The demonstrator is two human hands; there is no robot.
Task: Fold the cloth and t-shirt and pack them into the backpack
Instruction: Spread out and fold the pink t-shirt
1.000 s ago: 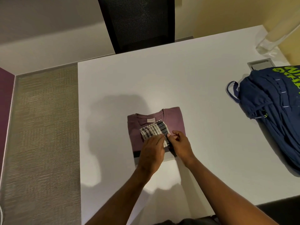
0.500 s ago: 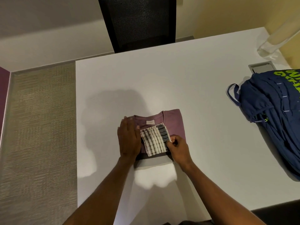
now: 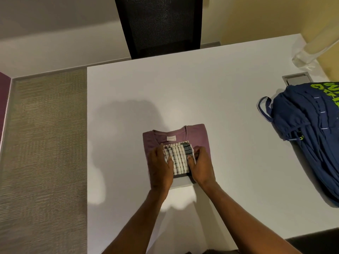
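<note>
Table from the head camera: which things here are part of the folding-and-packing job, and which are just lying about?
Part of the job:
striped cloth, folded, on top of the t-shirt
purple t-shirt, folded
blue backpack, to the right
left hand and right hand, either side of the cloth

Just lying about:
black chair
grey hatch set in the table
clear thing, far corner

A white table (image 3: 183, 85) fills the view. A black mesh chair (image 3: 158, 26) stands at its far edge. A grey hatch (image 3: 297, 80) sits in its right corner, near a clear tube (image 3: 311, 50).
</note>
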